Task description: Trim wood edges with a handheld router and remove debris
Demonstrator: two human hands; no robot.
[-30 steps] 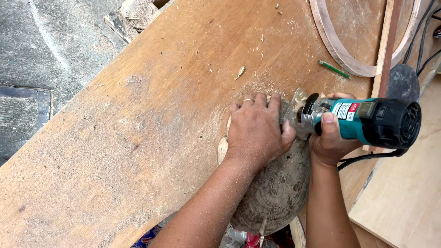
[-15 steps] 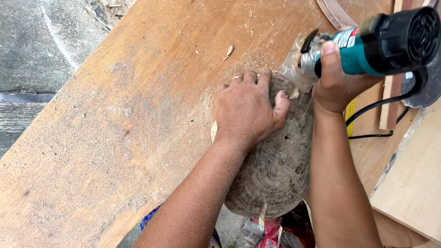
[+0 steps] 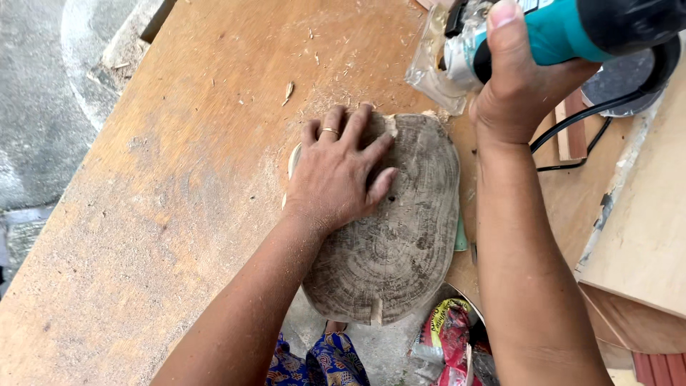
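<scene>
Wood slab (image 3: 400, 243), a grey cross-cut round with visible rings, lies flat on the dusty plywood bench (image 3: 164, 186); its long axis runs from the person's body out toward the far edge of the bench, with the near end overhanging the bench edge. Left hand (image 3: 336, 175) lies flat on the slab's far-left quarter, palm down, fingers spread, pressing, not wrapped round anything. Right hand (image 3: 518, 78) is closed around the body of a teal power tool (image 3: 564, 32), held above and just beyond the slab's far-right corner; whether the tool's base touches the wood cannot be told. The left hand is thus the one on the slab, the right hand off to its far-right side. Black cord (image 3: 572, 132) trails right. Shavings scattered near the far rim.
</scene>
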